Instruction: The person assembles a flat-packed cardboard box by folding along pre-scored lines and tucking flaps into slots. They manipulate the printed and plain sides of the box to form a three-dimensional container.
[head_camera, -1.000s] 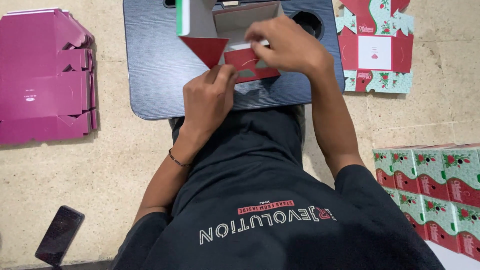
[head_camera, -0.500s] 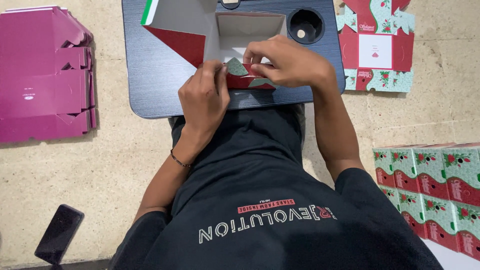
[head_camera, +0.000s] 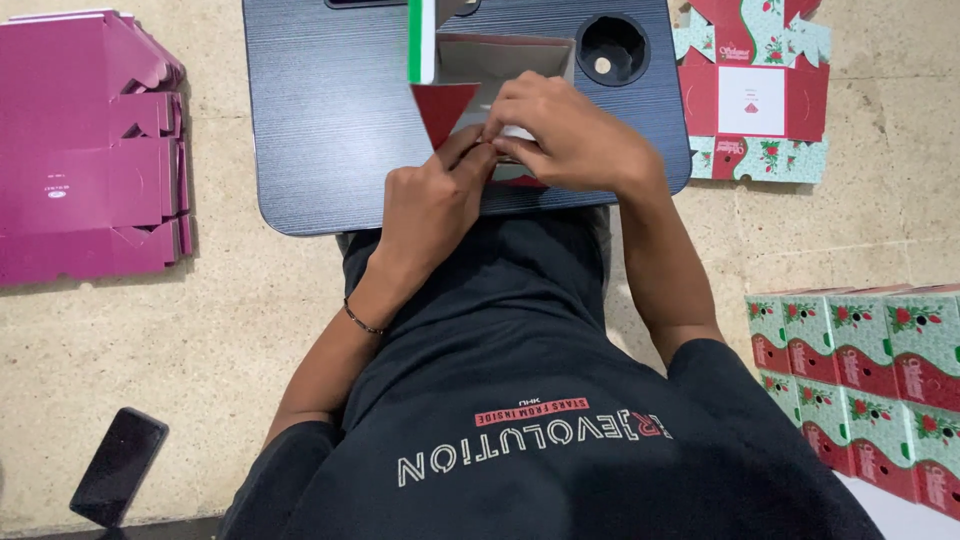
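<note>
A stack of flattened magenta cartons (head_camera: 85, 150) is seen lying at the far left on the speckled beige floor (head_camera: 200, 330), with a dark phone (head_camera: 118, 467) set down nearer the lower left corner, well apart from the work. A dark lap desk (head_camera: 330, 120) is placed across the middle of the scene, a round cup recess (head_camera: 612, 48) being sunk into its right end. On the near edge of the desk, a partly folded red, green and white carton (head_camera: 455, 75) is held between both hands, its grey inner wall standing upright and a red triangular flap hanging at its left. The left hand (head_camera: 432, 205) is closed on the carton's near edge, fingers curled and thumb pressed in, with a thin bracelet (head_camera: 360, 322) worn at the wrist. The right hand (head_camera: 570, 140) is clenched over the same edge just beside it, the fingertips of the two hands touching; the flap being pinched is largely hidden beneath them. To the right of the desk, a flat unfolded carton blank (head_camera: 752, 95) printed with red flowers on pale green is laid on the floor. At the far right, finished boxes (head_camera: 860, 370) of the same print are stacked in rows.
</note>
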